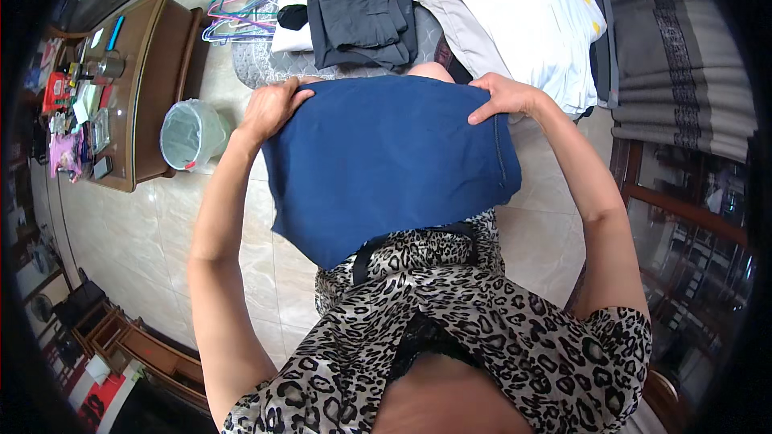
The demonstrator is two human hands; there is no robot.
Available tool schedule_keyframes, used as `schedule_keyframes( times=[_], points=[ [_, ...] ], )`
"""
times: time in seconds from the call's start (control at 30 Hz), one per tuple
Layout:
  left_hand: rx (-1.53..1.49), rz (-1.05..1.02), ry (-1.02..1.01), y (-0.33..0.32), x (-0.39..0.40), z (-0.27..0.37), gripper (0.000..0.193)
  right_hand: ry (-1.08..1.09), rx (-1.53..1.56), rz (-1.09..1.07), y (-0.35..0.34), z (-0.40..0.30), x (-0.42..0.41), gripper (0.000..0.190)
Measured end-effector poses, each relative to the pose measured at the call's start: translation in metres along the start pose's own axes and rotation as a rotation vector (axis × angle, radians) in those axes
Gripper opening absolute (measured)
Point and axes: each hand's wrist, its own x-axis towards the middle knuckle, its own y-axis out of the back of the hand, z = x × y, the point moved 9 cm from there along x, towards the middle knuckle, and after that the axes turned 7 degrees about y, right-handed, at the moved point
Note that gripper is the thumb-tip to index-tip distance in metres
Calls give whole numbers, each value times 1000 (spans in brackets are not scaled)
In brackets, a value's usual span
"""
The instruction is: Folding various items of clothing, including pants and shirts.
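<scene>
A blue cloth garment, perhaps folded shorts, is stretched out in front of my body. A dark cord hangs along its right side. My left hand pinches its upper left corner, thumb on the near face. At the upper right, my right hand grips the edge in the same way, fingers partly hidden behind the cloth. The garment's lower edge hangs over my leopard-print clothing. Just beyond it, folded dark grey trousers or shorts lie on a grey quilted bed or seat.
White garments are piled on the right of the quilted surface. Several plastic hangers stick out at its left. A lined waste bin stands on the tiled floor beside a wooden table with small items. Grey curtains hang at right.
</scene>
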Motion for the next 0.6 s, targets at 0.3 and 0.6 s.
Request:
schedule_keyframes(
  times=[0.3,0.6],
  points=[
    [41,86,93,-4,-15,-24,42,2,16,133,15,5,-7,34],
    [31,814,-236,255,-123,63,25,382,-440,498,59,-183,-120,23]
  ],
)
